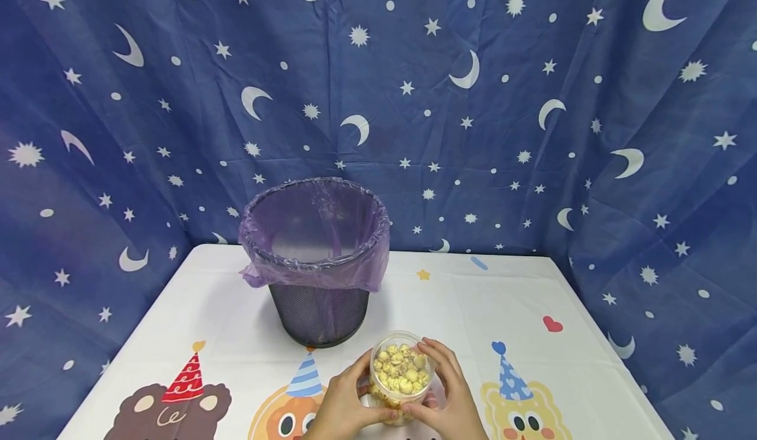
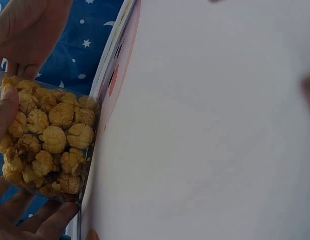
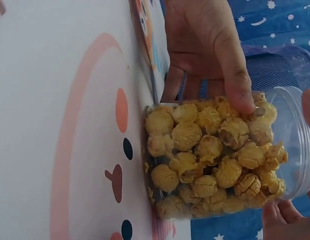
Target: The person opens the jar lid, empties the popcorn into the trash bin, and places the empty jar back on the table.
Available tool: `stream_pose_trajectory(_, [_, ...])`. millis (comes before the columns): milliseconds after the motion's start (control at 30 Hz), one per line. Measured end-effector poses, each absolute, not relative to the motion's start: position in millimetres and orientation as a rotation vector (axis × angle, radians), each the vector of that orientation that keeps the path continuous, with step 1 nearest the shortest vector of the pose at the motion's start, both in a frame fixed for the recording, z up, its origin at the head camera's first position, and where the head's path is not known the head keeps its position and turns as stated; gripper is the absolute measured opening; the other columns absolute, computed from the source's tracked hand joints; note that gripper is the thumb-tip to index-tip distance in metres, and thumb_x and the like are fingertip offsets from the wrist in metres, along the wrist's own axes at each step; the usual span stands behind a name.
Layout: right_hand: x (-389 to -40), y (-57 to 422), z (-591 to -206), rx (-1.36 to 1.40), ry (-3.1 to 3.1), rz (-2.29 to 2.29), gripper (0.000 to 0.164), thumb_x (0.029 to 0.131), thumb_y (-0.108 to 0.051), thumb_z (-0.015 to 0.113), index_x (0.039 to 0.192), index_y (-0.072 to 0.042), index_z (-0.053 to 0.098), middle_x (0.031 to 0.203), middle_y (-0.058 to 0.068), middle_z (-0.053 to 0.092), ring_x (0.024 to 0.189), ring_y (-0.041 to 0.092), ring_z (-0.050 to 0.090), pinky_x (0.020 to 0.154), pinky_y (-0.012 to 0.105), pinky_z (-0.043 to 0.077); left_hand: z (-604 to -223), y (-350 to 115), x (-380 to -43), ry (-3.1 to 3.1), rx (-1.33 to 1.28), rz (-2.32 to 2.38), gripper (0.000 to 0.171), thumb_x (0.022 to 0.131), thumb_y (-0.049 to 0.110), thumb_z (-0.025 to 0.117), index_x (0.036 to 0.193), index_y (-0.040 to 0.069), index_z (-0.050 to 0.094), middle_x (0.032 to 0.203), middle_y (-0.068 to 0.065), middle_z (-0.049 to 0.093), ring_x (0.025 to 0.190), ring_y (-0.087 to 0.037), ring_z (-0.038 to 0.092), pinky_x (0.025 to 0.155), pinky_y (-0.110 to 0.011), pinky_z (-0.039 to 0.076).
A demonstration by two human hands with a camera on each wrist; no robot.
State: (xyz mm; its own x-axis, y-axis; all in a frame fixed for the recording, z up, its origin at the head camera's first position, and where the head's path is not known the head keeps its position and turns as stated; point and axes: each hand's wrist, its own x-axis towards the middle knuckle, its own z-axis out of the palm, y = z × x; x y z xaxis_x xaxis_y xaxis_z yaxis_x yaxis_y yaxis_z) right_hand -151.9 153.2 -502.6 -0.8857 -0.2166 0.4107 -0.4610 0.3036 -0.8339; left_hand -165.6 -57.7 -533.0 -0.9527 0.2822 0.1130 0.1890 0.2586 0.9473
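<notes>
A clear plastic jar (image 1: 375,369) full of yellow-brown popcorn (image 1: 403,369) stands upright at the front middle of the table. My left hand (image 1: 345,404) grips its left side, the thumb low at the front and the fingers round the side. From the right, my right hand (image 1: 449,397) holds it too, fingers near the rim and thumb at the front. In the right wrist view, the left thumb presses the jar wall (image 3: 215,162) below the ringed clear top (image 3: 291,142). Whether a lid covers the top, I cannot tell.
Behind the jar, to the left, a black mesh bin (image 1: 322,315) stands on the table, lined with a purple plastic bag (image 1: 266,266). A white cloth (image 1: 485,308) with cartoon animals covers the table. Around it hangs a blue curtain (image 1: 402,138) with moons and stars.
</notes>
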Motion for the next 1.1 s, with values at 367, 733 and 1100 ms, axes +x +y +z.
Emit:
stream_pose_trajectory(367, [-157,160,-501,0.521,-2.448,1.550,0.076,0.066,-0.033,0.090,0.133,-0.017,0.058,0.147,-0.002,0.047,0.137,0.007,0.041,0.107,0.053,0.047,-531,-57,-165,2.417,0.440,1.812,0.106,0.066,0.040,0.090,0.149,0.000,0.037,0.142,-0.026,0.049,0.119,-0.038,0.059,0.091,-0.028,0.058])
stream_pose_trajectory(733, [-158,165,-501,0.670,-2.360,1.752,0.091,0.076,-0.011,0.086,0.152,-0.016,0.034,0.149,0.015,0.038,0.132,0.001,0.039,0.110,0.015,0.039,-530,-58,-166,2.391,0.417,1.822,0.106,0.066,0.039,0.090,0.149,0.001,0.037,0.143,-0.023,0.049,0.120,-0.036,0.060,0.092,-0.030,0.058])
stream_pose_trajectory(1100, [-159,160,-498,0.405,-2.448,1.813,0.094,0.067,-0.018,0.092,0.147,-0.025,0.044,0.145,0.003,0.046,0.131,0.005,0.045,0.110,0.018,0.041,-531,-58,-165,2.418,0.437,1.810,0.105,0.067,0.040,0.090,0.149,0.001,0.037,0.143,-0.023,0.049,0.119,-0.037,0.060,0.092,-0.031,0.058])
